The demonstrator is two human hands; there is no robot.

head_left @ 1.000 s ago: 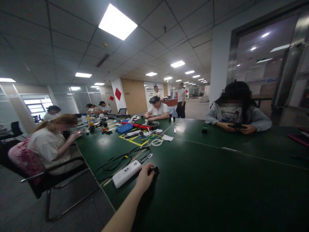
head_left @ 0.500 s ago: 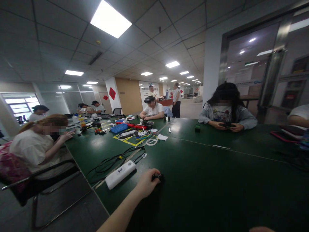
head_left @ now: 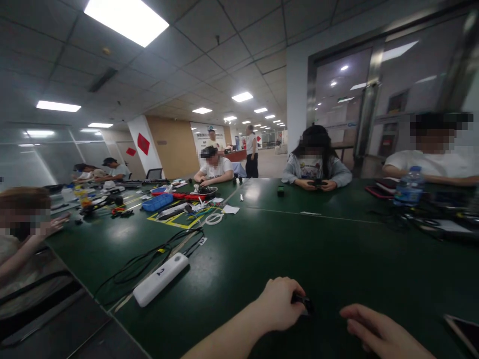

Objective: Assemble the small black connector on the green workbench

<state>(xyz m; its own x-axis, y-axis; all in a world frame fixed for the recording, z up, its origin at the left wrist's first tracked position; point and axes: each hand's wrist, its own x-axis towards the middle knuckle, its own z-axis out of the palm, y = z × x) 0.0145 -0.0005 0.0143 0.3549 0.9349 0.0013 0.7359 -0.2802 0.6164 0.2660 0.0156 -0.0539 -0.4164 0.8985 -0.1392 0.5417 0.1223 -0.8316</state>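
Observation:
My left hand (head_left: 281, 303) is closed, its thumb and fingers round a small black object (head_left: 304, 301) just above or on the green table (head_left: 239, 264). What kind of thing it is I cannot make out, since the fingers hide part of it. To its right, my right hand (head_left: 379, 326) reaches in from the bottom edge with fingers stretched and apart, holding nothing. A gap separates it from the black object.
A white power strip (head_left: 160, 279) marked 2 lies on the left with black cables. Beyond are a blue basket (head_left: 157, 202) and a coiled white tube (head_left: 214, 219). At right stand a water bottle (head_left: 409, 187) and a phone-like device (head_left: 464, 329). Several people sit around.
The view has swung to the right. My left hand has moved right across the table, still on the black object. My right hand has come further in from the bottom edge.

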